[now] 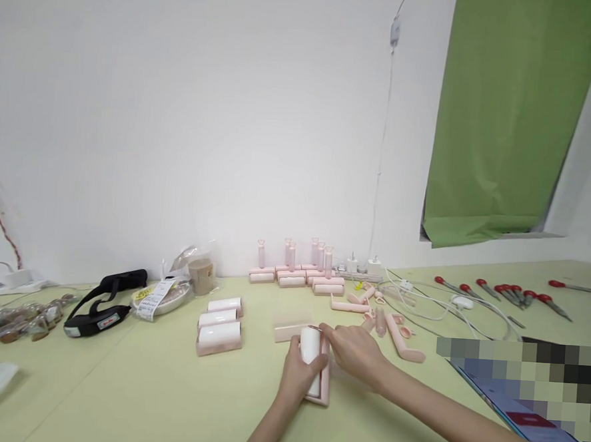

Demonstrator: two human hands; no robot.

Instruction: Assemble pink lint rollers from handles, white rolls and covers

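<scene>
My left hand [301, 375] is wrapped round a white lint roller refill [309, 342], standing on end and set along a pink roller frame [324, 389]. The fingers of my right hand [355, 350] are closed at the top edge of the pink frame, pinching it near the roll's upper end. Behind my hands lies a translucent pink cover [289, 330]. To the left, three white rolls in pink cases [219, 338] lie in a row. Loose pink parts [402, 341] lie to the right of my right hand.
Several finished-looking pink rollers with upright handles [292, 281] stand by the wall. White cables [420, 309], red-handled tools [514, 293] and a tablet-like screen [524, 408] are at the right. A black head strap [102, 316] and a bagged item [163, 298] are at the left.
</scene>
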